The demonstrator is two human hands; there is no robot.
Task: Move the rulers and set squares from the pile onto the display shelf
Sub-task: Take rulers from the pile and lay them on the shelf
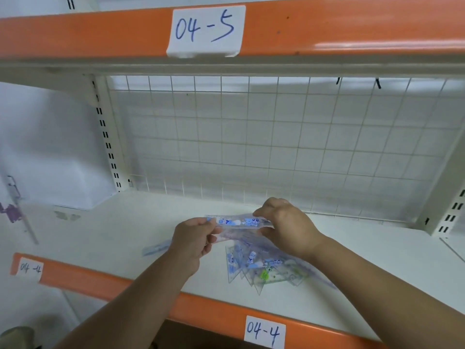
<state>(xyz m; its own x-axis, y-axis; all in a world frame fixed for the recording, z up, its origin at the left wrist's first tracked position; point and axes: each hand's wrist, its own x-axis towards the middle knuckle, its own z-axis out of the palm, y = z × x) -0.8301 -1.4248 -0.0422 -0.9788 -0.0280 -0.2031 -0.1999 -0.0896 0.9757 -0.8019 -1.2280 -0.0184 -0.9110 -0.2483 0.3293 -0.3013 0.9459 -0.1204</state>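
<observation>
White shelf (120,230) with grid (251,147) behind was viewed from above. A ruler (237,221) was pinched at each end by the left hand (192,244) and right hand (284,227), its long axis running left-right, apparently off the shelf. The pile (264,268) lay under it, nearer the right hand. A second ruler (154,248) lay leftward, nearer the left hand.
</observation>
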